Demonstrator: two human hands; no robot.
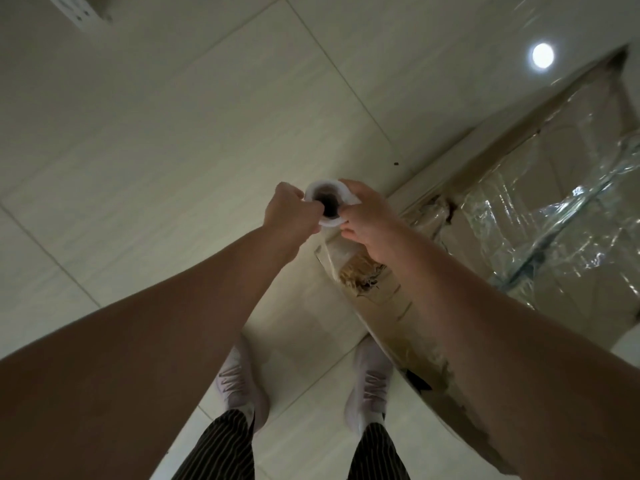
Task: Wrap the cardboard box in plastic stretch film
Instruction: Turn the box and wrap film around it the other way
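Mid-wrap, we judge: film (554, 209) covers part of the cardboard box (391, 306) at 3 o'clock, long axis 5-to-1 o'clock, near end bare, more passes needed; left hand (291, 209) and right hand (367, 216) both grip the stretch film roll (322, 188) at centre, core facing us, axis upright.

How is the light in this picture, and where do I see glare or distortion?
Head view: dim overall, forearms dark. A round lamp reflection glares on the floor tiles; bright streaks shine on the plastic film over the cardboard box. The wide lens curves the tile lines. The roll, gripped by the left hand and right hand, looks soft.
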